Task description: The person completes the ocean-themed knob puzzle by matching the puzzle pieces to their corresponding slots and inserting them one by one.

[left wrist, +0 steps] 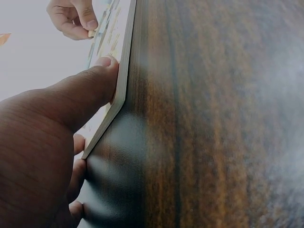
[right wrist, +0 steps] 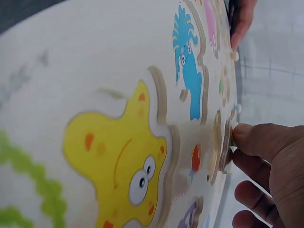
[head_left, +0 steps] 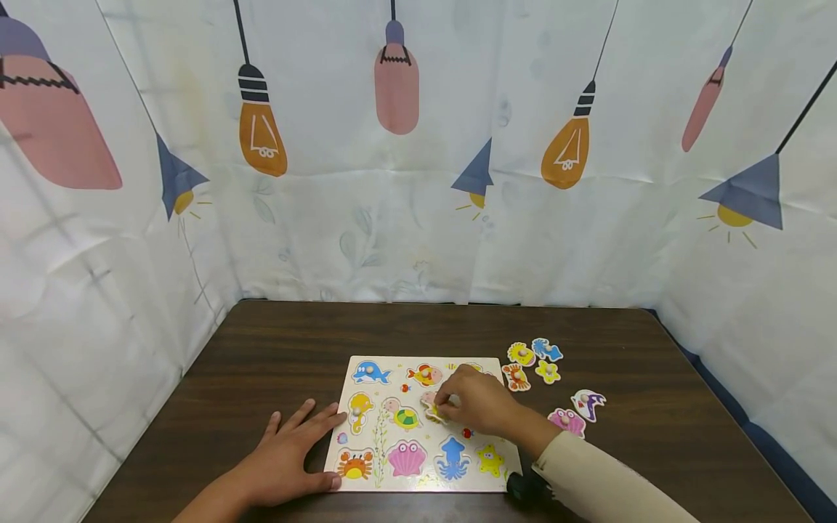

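Note:
A pale wooden puzzle board [head_left: 480,485] with printed sea animals lies on the table. My left hand [head_left: 282,454] rests at its left side, fingers spread and touching the edge; in the left wrist view the thumb [left wrist: 92,85] presses the board's rim. Over the board's middle, my right hand [head_left: 480,403] pinches a small puzzle piece [head_left: 431,408], possibly a turtle, just right of the printed turtle recess [head_left: 405,418]. My fingers hide most of that piece. In the right wrist view, the thumb and fingertips hold the piece [right wrist: 227,147] close to the board's surface.
Whale [head_left: 370,373], red-yellow fish [head_left: 425,375] and seahorse [head_left: 359,412] sit in the board. Right of it lie several loose pieces, including a yellow fish [head_left: 521,354], a crab [head_left: 516,378], a starfish [head_left: 548,372] and a pink shell [head_left: 567,421]. A curtain surrounds the table [head_left: 288,334].

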`<state>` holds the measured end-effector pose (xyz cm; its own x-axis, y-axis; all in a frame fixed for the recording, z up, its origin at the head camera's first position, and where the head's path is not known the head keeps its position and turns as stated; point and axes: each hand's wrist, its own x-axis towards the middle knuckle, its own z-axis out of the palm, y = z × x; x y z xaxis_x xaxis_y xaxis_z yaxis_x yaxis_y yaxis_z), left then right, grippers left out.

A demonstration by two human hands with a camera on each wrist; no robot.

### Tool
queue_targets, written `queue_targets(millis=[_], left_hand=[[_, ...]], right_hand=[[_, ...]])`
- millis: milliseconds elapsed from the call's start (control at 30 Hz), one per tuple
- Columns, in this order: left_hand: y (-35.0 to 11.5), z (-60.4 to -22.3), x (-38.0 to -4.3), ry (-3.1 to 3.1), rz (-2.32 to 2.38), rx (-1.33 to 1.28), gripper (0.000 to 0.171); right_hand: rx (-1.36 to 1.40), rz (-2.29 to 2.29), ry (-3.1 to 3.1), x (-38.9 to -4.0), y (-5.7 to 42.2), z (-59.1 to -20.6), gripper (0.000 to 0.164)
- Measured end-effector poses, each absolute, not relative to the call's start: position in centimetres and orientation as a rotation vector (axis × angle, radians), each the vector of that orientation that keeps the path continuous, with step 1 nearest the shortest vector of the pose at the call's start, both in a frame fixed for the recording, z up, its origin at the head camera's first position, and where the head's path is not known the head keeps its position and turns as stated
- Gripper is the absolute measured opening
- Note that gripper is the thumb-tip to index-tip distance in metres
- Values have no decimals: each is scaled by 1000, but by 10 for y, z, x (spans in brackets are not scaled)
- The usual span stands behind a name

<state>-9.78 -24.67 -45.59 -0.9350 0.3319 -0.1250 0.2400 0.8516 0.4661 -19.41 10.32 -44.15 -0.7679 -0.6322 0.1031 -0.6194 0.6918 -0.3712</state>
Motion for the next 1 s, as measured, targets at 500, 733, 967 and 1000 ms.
queue_targets(millis=[500,733,967,1000], left_hand=[[-246,-456,-97,2841,682,452,94],[-247,-456,-97,2838,683,454,94],[-247,-456,-98,2837,689,463,93],[-247,-456,-98,2838,689,465,93]], right_hand=[[-1123,-625,2826,-195,81,-447,1],[-1143,-623,2818,-194,72,-447,6],[-1184,-600,2817,-195,63,-448,6],[-1190,-603,2815,-195,62,-449,5]])
